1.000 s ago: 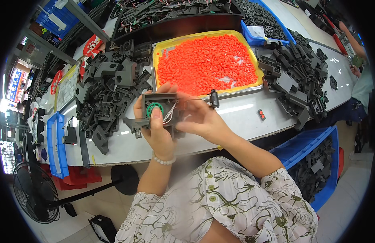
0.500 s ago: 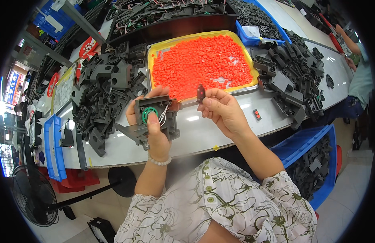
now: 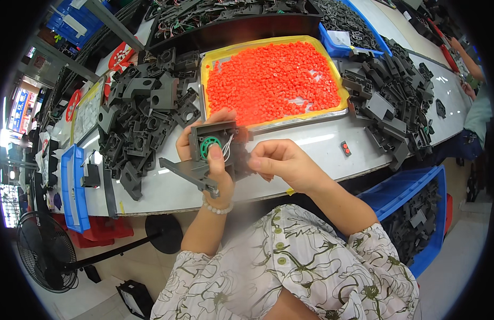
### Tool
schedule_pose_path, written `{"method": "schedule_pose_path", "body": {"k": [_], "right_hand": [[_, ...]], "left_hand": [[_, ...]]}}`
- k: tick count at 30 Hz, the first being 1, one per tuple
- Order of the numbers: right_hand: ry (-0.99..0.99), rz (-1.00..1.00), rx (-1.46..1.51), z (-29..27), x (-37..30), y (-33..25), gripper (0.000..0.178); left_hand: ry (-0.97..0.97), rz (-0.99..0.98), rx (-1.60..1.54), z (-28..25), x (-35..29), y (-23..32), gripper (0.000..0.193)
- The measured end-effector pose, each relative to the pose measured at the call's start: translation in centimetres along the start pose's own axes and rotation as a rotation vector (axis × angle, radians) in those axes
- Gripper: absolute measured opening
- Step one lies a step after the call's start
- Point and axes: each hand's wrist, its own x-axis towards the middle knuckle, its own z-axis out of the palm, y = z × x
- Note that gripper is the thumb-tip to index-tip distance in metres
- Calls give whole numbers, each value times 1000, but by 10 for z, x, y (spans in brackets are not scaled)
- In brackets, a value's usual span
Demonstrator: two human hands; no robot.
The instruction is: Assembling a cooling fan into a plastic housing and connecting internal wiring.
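My left hand is closed around a dark grey plastic housing, its thumb pressed on a green ring-shaped part inside. White wires run along the inner side of the housing. Close to the housing's right side, my right hand pinches a small dark plate; it is blurred and partly hidden by the fingers, so I cannot tell whether it touches the housing. On the white table to the right lies a small dark piece with red dots.
Beyond my hands sits a yellow-lined tray of small red-orange pieces. Dark grey plastic parts are heaped at left and right. A black bin stands behind. Below the table's right edge is a blue crate. Another person is far right.
My right hand has lowered and moved left with the small plate, from in front of the tray to the housing's side. The housing sits slightly further right in view.
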Motion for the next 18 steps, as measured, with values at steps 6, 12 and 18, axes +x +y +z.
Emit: {"method": "schedule_pose_path", "body": {"k": [6,12,18], "right_hand": [[21,-4,13,4,4,2,23],[38,-8,15,5,3,3,23],[96,-57,-14,5,4,10,23]], "left_hand": [[-13,-12,23,-6,-1,-1,40],[-24,-10,2,-1,0,4,40],[-43,-12,33,0,-3,5,37]]}}
